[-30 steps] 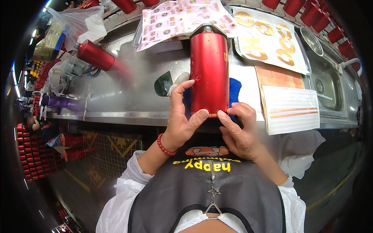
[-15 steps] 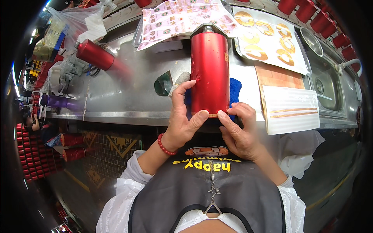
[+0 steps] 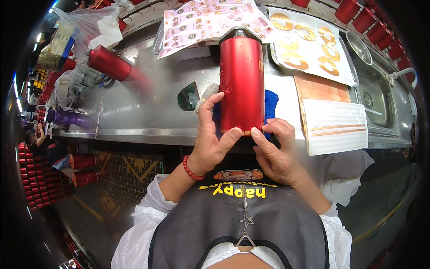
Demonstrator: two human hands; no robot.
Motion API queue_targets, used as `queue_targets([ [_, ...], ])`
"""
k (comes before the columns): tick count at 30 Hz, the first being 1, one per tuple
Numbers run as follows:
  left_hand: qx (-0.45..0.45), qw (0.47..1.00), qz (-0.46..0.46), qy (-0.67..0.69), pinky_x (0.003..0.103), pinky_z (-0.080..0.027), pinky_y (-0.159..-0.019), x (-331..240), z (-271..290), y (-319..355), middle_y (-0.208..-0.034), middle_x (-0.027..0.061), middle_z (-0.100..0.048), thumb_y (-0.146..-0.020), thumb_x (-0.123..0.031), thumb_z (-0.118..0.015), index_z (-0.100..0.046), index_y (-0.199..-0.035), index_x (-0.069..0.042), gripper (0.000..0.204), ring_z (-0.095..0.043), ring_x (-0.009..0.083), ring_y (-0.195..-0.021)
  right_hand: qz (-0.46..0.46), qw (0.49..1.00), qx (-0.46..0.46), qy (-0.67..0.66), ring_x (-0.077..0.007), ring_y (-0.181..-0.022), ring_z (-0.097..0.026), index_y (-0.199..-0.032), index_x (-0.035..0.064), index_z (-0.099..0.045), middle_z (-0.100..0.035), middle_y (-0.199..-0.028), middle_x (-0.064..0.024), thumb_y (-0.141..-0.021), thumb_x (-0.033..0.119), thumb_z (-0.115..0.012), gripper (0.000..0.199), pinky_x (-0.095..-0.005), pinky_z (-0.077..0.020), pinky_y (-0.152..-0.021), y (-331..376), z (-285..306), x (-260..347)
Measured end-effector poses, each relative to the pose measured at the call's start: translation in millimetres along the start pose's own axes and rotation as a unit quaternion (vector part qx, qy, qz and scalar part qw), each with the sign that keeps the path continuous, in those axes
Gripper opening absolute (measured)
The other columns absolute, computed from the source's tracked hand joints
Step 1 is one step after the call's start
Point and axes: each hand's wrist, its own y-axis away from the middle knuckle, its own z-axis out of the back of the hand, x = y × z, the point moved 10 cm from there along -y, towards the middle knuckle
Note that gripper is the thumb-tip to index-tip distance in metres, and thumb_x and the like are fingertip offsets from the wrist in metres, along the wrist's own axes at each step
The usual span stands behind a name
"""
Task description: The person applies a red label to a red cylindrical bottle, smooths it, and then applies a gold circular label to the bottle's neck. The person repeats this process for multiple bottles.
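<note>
**Red cylinder held between both my hands at the bench edge**

The red metal cylinder [image 3: 242, 80] lies lengthwise on the steel worktop [image 3: 134, 112], its near end at the front edge, resting over a blue cloth [image 3: 270, 104]. My left hand [image 3: 210, 134] wraps its left side, fingers stretched up along the wall, the forefinger tip bandaged, thumb pressed at the bottom rim. My right hand [image 3: 275, 150] cups the lower right corner, thumb touching the same rim just beside the left thumb, so both hands are gripping the cylinder. A red bead bracelet [image 3: 191, 168] sits on my left wrist. Beyond the cylinder's far end lies a printed sticker sheet [image 3: 201, 20]; to its right are gold-lettered sheets [image 3: 313, 49] and striped white paper [image 3: 336, 125]. Another red cylinder [image 3: 109, 62] lies well apart at left.
</note>
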Motion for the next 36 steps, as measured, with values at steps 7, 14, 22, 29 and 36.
queue_targets([
  [7,-0.056,0.988,-0.101,-0.098,0.038,-0.028,-0.116,-12,13,21,-0.145,0.0188,-0.037,-0.098,-0.027,-0.065,-0.031,-0.145,0.003,0.065,-0.037,0.0272,-0.137,0.001,1.0,0.003,0.0,-0.0367,-0.115,-0.051,-0.132,0.0116,-0.063,-0.049,-0.12,-0.0137,-0.073,-0.006,-0.073,0.063,-0.0471,-0.046,-0.098,0,0,0],
  [14,-0.031,0.832,-0.306,-0.462,0.057,-0.007,-0.123,-55,-15,60,-0.119,0.0116,-0.071,-0.089,-0.007,-0.067,-0.068,-0.122,-0.016,0.034,-0.055,0.0336,-0.128,0.003,1.0,-0.01,-0.009,-0.0367,-0.114,-0.051,-0.132,0.0112,-0.063,-0.05,-0.12,-0.0143,-0.072,-0.005,-0.073,0.064,-0.0472,-0.0453,-0.099,1,1,-1],
  [22,-0.058,0.971,-0.128,-0.195,0.046,-0.024,-0.117,-32,6,17,-0.143,0.0179,-0.046,-0.096,-0.016,-0.066,-0.046,-0.139,0.0,0.05,-0.036,0.0312,-0.137,0.002,1.0,-0.009,-0.011,-0.0359,-0.114,-0.051,-0.133,0.0104,-0.063,-0.051,-0.119,-0.0136,-0.071,-0.005,-0.073,0.065,-0.0469,-0.0449,-0.098,0,3,0],
  [29,-0.059,0.963,-0.16,-0.206,0.048,-0.024,-0.119,-35,0,23,-0.142,0.0165,-0.042,-0.096,-0.013,-0.064,-0.045,-0.134,-0.001,0.045,-0.039,0.029,-0.134,0.0,1.0,-0.007,-0.018,-0.0359,-0.114,-0.051,-0.135,0.0087,-0.06,-0.051,-0.121,-0.0143,-0.072,-0.006,-0.073,0.066,-0.0463,-0.0448,-0.098,2,2,-1],
  [36,-0.056,0.775,-0.395,-0.49,0.06,-0.016,-0.122,-65,-20,59,-0.112,-0.0012,-0.067,-0.084,-0.018,-0.077,-0.069,-0.111,-0.028,0.03,-0.05,0.0222,-0.123,-0.119,0.981,-0.106,-0.112,-0.0344,-0.109,-0.064,-0.141,-0.0015,-0.049,-0.057,-0.131,-0.026,-0.089,-0.002,-0.065,0.054,-0.0379,-0.0535,-0.09,9,28,-29],
])
